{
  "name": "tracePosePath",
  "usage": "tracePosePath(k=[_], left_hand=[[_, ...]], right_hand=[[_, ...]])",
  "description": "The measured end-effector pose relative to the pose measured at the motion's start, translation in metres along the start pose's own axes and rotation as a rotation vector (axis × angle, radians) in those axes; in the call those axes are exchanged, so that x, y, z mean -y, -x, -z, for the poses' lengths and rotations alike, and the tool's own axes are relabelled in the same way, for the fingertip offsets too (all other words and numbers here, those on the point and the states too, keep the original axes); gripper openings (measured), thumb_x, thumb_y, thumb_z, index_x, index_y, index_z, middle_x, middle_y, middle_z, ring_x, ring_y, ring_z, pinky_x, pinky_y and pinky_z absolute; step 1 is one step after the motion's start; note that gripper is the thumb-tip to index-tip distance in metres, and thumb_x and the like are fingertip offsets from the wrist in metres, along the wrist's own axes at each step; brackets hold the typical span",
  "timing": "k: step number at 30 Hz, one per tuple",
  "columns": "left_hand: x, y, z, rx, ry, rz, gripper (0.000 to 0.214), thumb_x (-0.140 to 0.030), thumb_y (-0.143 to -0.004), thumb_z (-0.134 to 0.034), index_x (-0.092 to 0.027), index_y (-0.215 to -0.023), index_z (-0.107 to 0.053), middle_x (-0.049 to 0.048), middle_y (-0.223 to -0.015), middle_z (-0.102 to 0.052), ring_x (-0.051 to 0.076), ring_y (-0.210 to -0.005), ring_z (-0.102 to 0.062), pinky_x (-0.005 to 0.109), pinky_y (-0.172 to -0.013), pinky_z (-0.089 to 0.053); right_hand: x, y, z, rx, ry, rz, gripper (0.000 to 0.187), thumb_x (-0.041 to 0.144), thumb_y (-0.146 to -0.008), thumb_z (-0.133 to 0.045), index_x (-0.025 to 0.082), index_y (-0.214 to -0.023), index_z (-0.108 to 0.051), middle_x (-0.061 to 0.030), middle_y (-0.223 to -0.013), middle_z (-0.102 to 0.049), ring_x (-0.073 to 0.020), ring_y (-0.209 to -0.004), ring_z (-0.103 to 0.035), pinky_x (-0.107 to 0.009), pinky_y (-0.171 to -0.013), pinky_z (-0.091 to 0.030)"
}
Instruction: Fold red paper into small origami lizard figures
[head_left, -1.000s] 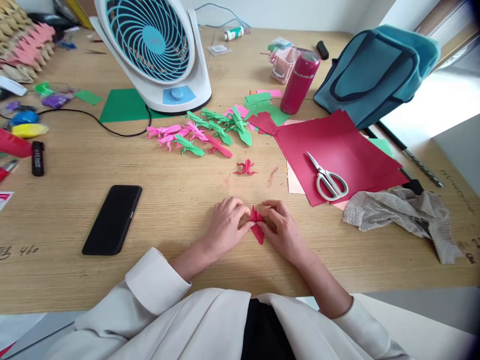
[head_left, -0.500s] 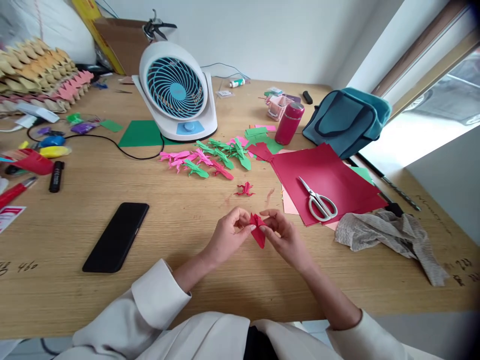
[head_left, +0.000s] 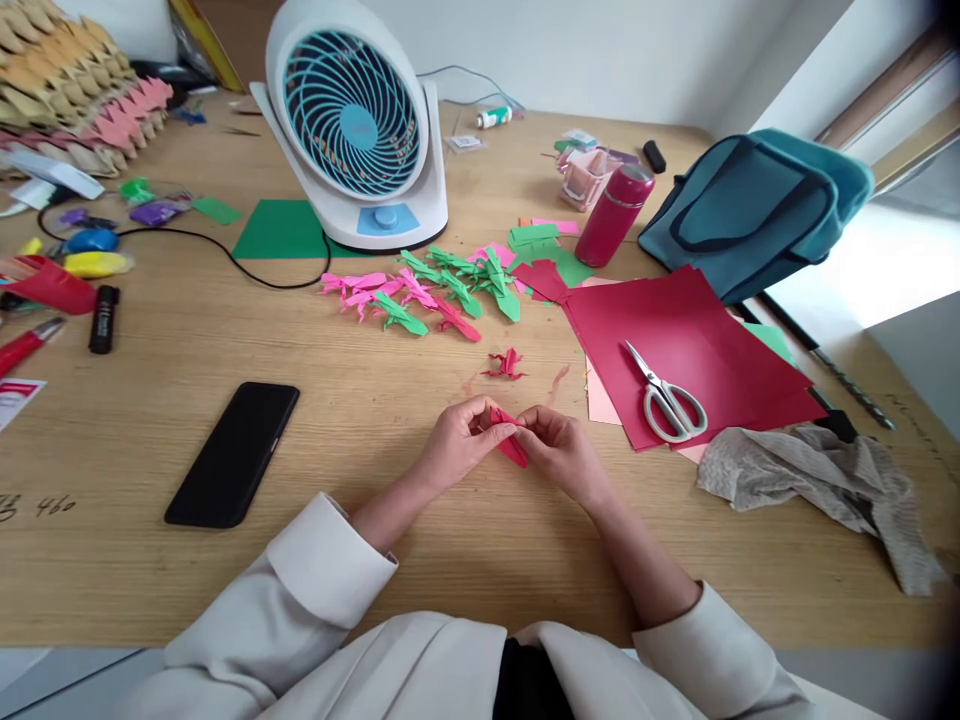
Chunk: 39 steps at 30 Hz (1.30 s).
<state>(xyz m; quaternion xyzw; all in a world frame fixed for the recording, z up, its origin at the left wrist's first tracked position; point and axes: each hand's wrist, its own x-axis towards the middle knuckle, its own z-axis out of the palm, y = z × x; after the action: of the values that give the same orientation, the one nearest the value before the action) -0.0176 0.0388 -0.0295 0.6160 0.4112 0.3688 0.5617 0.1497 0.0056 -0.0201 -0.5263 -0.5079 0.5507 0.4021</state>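
Note:
Both hands meet over the wooden table (head_left: 450,560) near its front edge. My left hand (head_left: 459,442) and my right hand (head_left: 561,452) pinch a small folded red paper piece (head_left: 508,443) between their fingertips, just above the tabletop. A finished small red paper figure (head_left: 506,364) lies a little farther back. Behind it spreads a heap of pink and green folded paper figures (head_left: 427,285).
A black phone (head_left: 234,452) lies left of my hands. Red paper sheets (head_left: 690,345) with white-handled scissors (head_left: 666,394) lie to the right, beside a crumpled grey cloth (head_left: 817,485). Farther back stand a white-and-blue fan (head_left: 358,125), a magenta bottle (head_left: 613,212) and a teal bag (head_left: 750,205).
The red paper piece was upright and wider between my fingers; now it lies flatter and narrower in the pinch. My head has tilted, shifting the view.

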Motion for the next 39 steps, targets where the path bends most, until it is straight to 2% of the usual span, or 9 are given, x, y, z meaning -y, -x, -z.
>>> tracePosePath(k=[5,9,14,17,21,23,32,36,39], left_hand=[[-0.003,0.000,0.001,-0.066,0.009,0.021,0.022,-0.033,-0.082,-0.067,-0.016,-0.074,-0.058,-0.0024,-0.067,-0.056,0.011,-0.064,-0.052,0.023,-0.063,-0.042],[-0.003,0.001,0.001,-0.134,0.077,0.062,0.024,-0.036,-0.083,-0.066,-0.016,-0.074,-0.056,-0.0036,-0.066,-0.053,0.009,-0.061,-0.047,0.022,-0.060,-0.040],[-0.006,0.002,0.003,-0.126,0.148,0.084,0.027,-0.039,-0.080,-0.070,-0.016,-0.076,-0.057,-0.0050,-0.062,-0.050,0.008,-0.056,-0.045,0.020,-0.054,-0.038],[-0.014,0.003,0.009,-0.068,0.055,-0.099,0.019,-0.032,-0.083,-0.069,-0.017,-0.078,-0.059,-0.0043,-0.063,-0.052,0.008,-0.056,-0.049,0.020,-0.054,-0.040],[-0.021,0.008,0.017,-0.019,-0.250,-0.529,0.001,-0.018,-0.086,-0.067,-0.019,-0.085,-0.065,0.0050,-0.091,-0.067,0.015,-0.086,-0.064,0.028,-0.078,-0.051],[-0.021,0.011,0.019,0.003,-0.349,-0.644,0.007,-0.015,-0.088,-0.063,-0.021,-0.091,-0.066,0.0069,-0.101,-0.067,0.016,-0.095,-0.065,0.030,-0.082,-0.053],[-0.015,0.015,0.019,-0.060,-0.439,-0.710,0.012,-0.012,-0.089,-0.060,-0.022,-0.094,-0.064,0.0075,-0.107,-0.068,0.015,-0.099,-0.067,0.031,-0.084,-0.055],[-0.016,0.012,0.018,-0.094,-0.410,-0.701,0.010,-0.012,-0.089,-0.061,-0.021,-0.092,-0.063,0.0068,-0.102,-0.069,0.014,-0.093,-0.067,0.029,-0.081,-0.055],[-0.016,0.011,0.016,-0.117,-0.372,-0.632,0.006,-0.014,-0.087,-0.064,-0.020,-0.089,-0.064,0.0047,-0.090,-0.070,0.014,-0.084,-0.067,0.027,-0.074,-0.053]], right_hand=[[0.006,0.002,0.006,0.081,0.012,-0.038,0.034,0.050,-0.084,-0.064,0.016,-0.082,-0.062,0.0029,-0.063,-0.051,-0.0093,-0.055,-0.039,-0.023,-0.049,-0.029],[0.011,0.006,0.005,0.168,0.041,-0.024,0.032,0.048,-0.082,-0.068,0.016,-0.079,-0.062,0.0017,-0.067,-0.054,-0.0103,-0.060,-0.044,-0.023,-0.054,-0.034],[0.005,0.009,0.003,0.135,0.109,0.023,0.032,0.046,-0.085,-0.064,0.017,-0.075,-0.063,0.0007,-0.066,-0.056,-0.0112,-0.059,-0.044,-0.024,-0.055,-0.035],[-0.002,0.007,0.004,0.035,0.119,0.094,0.026,0.043,-0.086,-0.064,0.018,-0.078,-0.062,0.0007,-0.066,-0.056,-0.0123,-0.059,-0.048,-0.024,-0.056,-0.038],[-0.006,0.003,0.010,-0.112,0.053,0.228,0.019,0.038,-0.086,-0.064,0.022,-0.096,-0.062,-0.0050,-0.090,-0.064,-0.0172,-0.079,-0.060,-0.030,-0.072,-0.049],[-0.006,0.002,0.013,-0.153,0.021,0.284,0.020,0.035,-0.086,-0.064,0.023,-0.102,-0.059,-0.0061,-0.099,-0.064,-0.0181,-0.087,-0.061,-0.033,-0.079,-0.051],[-0.007,0.004,0.017,-0.190,0.018,0.358,0.021,0.032,-0.091,-0.059,0.025,-0.111,-0.053,-0.0073,-0.103,-0.064,-0.0200,-0.098,-0.063,-0.039,-0.091,-0.052],[0.001,0.007,0.021,-0.066,0.175,0.376,0.027,0.029,-0.093,-0.054,0.027,-0.120,-0.052,-0.0087,-0.116,-0.060,-0.0202,-0.101,-0.061,-0.039,-0.091,-0.051],[0.009,0.009,0.021,0.010,0.302,0.423,0.027,0.029,-0.090,-0.061,0.025,-0.116,-0.058,-0.0079,-0.114,-0.059,-0.0214,-0.103,-0.058,-0.038,-0.090,-0.049]])
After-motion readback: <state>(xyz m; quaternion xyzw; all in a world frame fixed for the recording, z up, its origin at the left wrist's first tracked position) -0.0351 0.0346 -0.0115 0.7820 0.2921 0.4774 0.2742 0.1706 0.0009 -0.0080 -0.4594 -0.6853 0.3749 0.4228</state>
